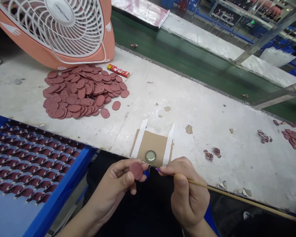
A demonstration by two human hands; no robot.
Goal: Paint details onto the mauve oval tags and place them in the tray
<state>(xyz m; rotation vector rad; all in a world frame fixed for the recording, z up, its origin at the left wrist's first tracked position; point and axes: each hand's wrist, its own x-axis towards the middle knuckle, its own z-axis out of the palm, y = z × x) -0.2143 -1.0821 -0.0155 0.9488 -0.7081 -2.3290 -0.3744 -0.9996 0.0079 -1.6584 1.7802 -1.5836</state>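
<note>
My left hand (118, 186) pinches a small dark-red oval piece (136, 171) between thumb and fingers, just below the bench's front edge. My right hand (187, 192) grips a thin wooden stick (236, 196) like a pen, its tip pointing at the oval piece. Directly above both hands a metal bottle cap (151, 156) sits on a brown cardboard patch (153, 144) taped to the bench with two white strips.
A heap of red oval pieces (81, 92) lies at the back left, before an orange fan (61, 29) and a small red box (118, 70). A blue tray (61, 191) of laid-out pieces is at left. A green conveyor belt (199, 62) runs behind the white bench (212, 121).
</note>
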